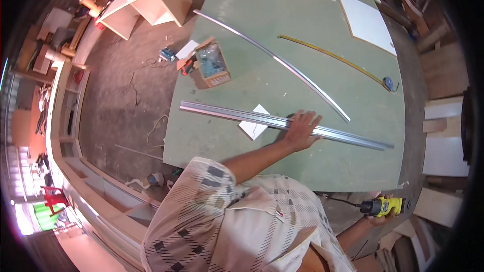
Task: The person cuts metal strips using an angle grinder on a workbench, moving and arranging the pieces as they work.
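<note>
Aluminium rail (242, 116) under flat left hand (301, 130), fingers spread; right hand (375, 211) fingers clamped on yellow power tool (384, 205).

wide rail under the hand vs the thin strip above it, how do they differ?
The rail is a wide, ribbed channel; the strip is narrow and plain. The left hand presses flat on the rail; nothing touches the strip. The rail reaches nearer the table's left edge; the strip lies farther up. Both are long, silvery metal and lie flat on the green table.

A green workbench (282, 55) carries 2 aluminium rails (262, 119), a yellow tape measure (343, 60), a cardboard box (214, 65) and white panels (365, 22).
</note>
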### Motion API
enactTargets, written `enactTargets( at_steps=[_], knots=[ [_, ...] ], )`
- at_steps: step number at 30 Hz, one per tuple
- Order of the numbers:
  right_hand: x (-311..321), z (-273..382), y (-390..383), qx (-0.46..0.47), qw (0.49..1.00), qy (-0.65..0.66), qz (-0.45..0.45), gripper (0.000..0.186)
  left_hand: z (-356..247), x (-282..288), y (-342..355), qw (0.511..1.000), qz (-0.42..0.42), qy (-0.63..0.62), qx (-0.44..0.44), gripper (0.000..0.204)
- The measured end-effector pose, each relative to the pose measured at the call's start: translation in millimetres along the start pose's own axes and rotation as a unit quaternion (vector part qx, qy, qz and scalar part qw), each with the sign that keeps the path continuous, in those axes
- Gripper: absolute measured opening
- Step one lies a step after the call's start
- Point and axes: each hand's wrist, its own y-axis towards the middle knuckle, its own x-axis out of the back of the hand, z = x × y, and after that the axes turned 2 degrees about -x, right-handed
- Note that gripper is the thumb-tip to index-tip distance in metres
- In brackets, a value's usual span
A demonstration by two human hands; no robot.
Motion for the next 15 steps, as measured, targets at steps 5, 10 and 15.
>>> enactTargets(
  at_steps=[5,10,15],
  knots=[
    [-23,-14,20,0.002,0.998,-0.053,0.042,0.063,79,97,-63,0.926,-0.26,0.091,0.257,0.048],
    [-67,-27,34,-0.053,0.994,-0.047,0.083,0.061,161,189,-160,0.784,-0.477,0.142,0.371,0.05],
    [-106,-47,41,-0.076,0.989,-0.076,0.099,0.062,203,212,-202,0.679,-0.506,-0.187,0.499,0.059]
  ],
)
